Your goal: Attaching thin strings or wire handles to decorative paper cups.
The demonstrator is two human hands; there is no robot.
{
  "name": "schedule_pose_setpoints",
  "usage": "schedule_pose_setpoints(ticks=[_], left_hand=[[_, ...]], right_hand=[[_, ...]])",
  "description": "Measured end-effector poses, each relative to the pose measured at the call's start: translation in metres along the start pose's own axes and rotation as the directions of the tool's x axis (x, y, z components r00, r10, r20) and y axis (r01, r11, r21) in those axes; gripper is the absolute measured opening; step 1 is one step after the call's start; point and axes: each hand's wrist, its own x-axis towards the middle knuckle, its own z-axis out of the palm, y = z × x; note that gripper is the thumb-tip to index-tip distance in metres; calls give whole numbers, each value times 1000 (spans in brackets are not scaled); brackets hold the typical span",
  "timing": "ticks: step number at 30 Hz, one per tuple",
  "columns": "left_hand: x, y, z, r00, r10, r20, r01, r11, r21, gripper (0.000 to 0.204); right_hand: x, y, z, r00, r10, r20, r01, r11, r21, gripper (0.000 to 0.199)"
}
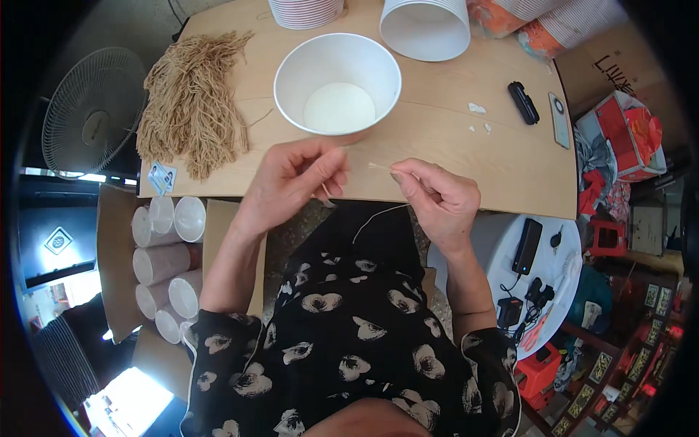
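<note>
Over the table's near edge my right hand [440, 200] pinches a thin pale string [378, 167] between thumb and forefinger. Its frayed tip points left, and a length of string hangs below the hand toward my lap. Facing it, a short gap away, is my left hand [298, 178] with thumb and fingers pressed together; a small pale bit shows under the fingers, too small to name. Just beyond both hands stands a white paper tub [337, 84], its inside showing a pale round bottom. To the left lies a heap of tan strings [195, 102].
More white paper tubs [425, 29] are at the back. White scraps [476, 108], a black device [523, 103] and a phone [559, 120] lie on the table's right. A carton of clear cups [164, 262] is below left, near a fan [95, 127]. A round white table [542, 291] holds chargers.
</note>
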Motion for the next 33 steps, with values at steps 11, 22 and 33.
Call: schedule_pose_setpoints(ticks=[11,22,33], left_hand=[[7,0,34,999,-2,33,5,996,-93,41],[9,4,48,997,45,60,-45,999,-7,16],[72,27,59,675,738,-27,-190,208,959,23]], right_hand=[[0,-2,3,961,-267,75,277,935,-220,13],[-13,4,-16,983,169,66,-174,981,87,8],[4,18,-37,959,124,-257,-85,984,159,5]])
